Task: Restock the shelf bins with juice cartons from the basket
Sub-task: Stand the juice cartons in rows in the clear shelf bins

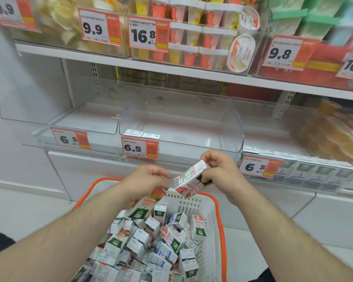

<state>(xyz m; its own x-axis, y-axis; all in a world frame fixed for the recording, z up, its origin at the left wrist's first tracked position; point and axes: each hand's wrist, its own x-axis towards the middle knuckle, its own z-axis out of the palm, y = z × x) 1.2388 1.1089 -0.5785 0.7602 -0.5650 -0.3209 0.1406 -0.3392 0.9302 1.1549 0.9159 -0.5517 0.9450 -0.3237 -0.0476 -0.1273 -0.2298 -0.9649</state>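
The right hand (pixel 218 174) pinches a small white carton with pink fruit print (pixel 189 180), thumb and fingers curled round its upper end, so that it hangs tilted above the far rim of the white plastic basket with orange rim and handles (pixel 210 212). It is held high and clear of the heap, probably so it can be turned upright before going to the shelf. The left hand (pixel 149 181) is curled round a second carton with an orange and red print (pixel 158 193), just beside the first; most of that carton is hidden under the fingers, so I cannot be sure how firmly it is gripped. Both hands sit at the far end of the basket, the end nearest the shelf, which keeps the reach short.

Below them the basket holds a loose jumble of small cartons in green, blue and pink prints (pixel 151 241), lying at all angles, so most of the stock is still to be moved.

Straight ahead, the clear plastic middle bin (pixel 181 123) stands nearly empty, with only two white carton tops (pixel 142 134) showing at its front left corner behind the orange and white price tag reading 6.5 (pixel 140 148). The clear bin to its left (pixel 69 119) also looks bare, while the bin at the right (pixel 306 169) already holds a row of cartons along its front edge.
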